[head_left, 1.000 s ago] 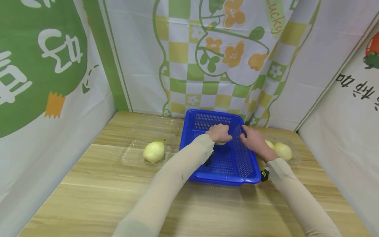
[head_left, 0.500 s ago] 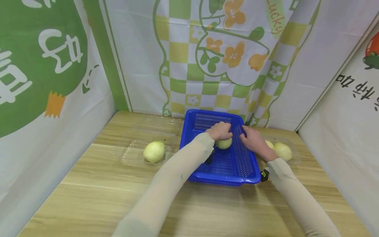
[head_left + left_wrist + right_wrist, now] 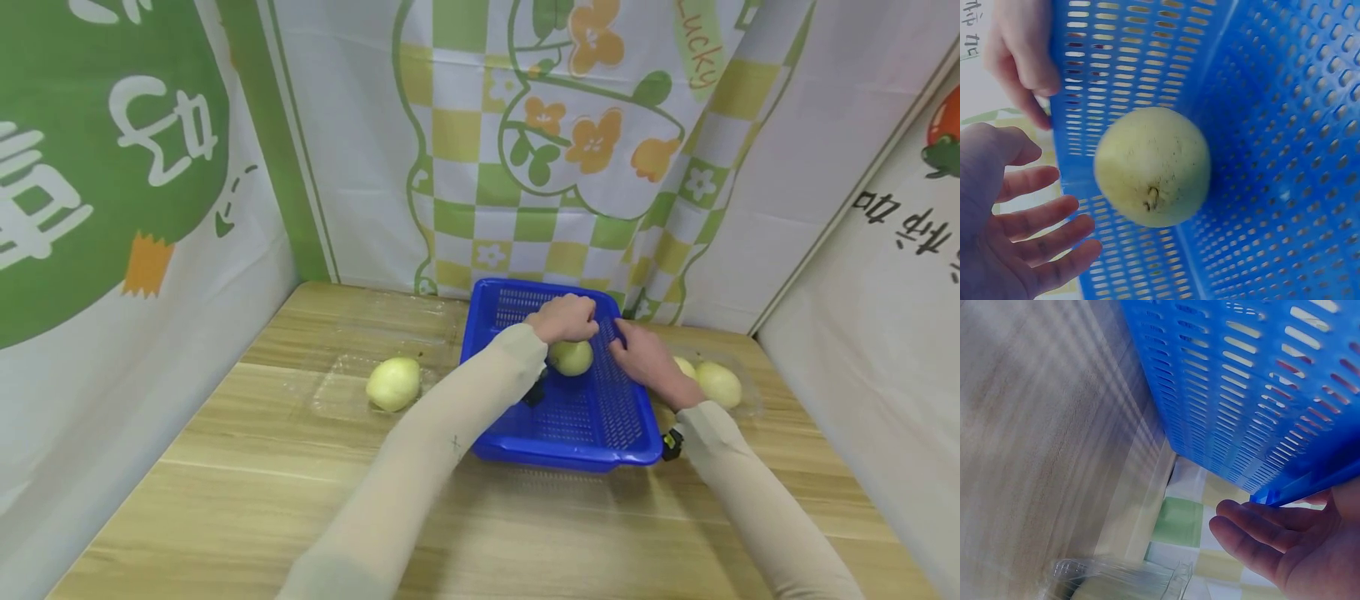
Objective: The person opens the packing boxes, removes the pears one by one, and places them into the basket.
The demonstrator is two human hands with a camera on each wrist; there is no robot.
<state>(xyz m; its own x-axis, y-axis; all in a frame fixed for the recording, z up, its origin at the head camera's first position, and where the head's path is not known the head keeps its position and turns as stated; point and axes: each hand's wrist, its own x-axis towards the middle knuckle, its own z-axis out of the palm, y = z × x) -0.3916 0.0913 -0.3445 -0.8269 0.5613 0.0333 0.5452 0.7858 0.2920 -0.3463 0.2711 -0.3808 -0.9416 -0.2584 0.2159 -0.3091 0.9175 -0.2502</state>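
Inside a blue plastic basket (image 3: pixel 551 454) lies a yellow-green pear (image 3: pixel 572 358), its stem end showing in the left wrist view. My left hand (image 3: pixel 566 318) hovers just above and beyond this pear. Its fingers (image 3: pixel 1054 240) are spread and loosely bent with nothing in them, and a gap separates them from the pear. At the basket's right rim, my right hand (image 3: pixel 647 357) holds on, thumb on the inner side and fingers (image 3: pixel 1254 534) outside beneath the rim.
Another pear (image 3: pixel 393 384) sits in a clear plastic tray (image 3: pixel 337 387) left of the basket. To the right, pears (image 3: pixel 718 385) rest in a second clear package. All stand on a wooden table (image 3: pixel 247 483), with printed curtains (image 3: pixel 457 150) behind and at both sides.
My left hand has risen off the pear and drawn away toward the far side, its fingers coming apart. More of the pear shows now. The right hand stays at the rim.
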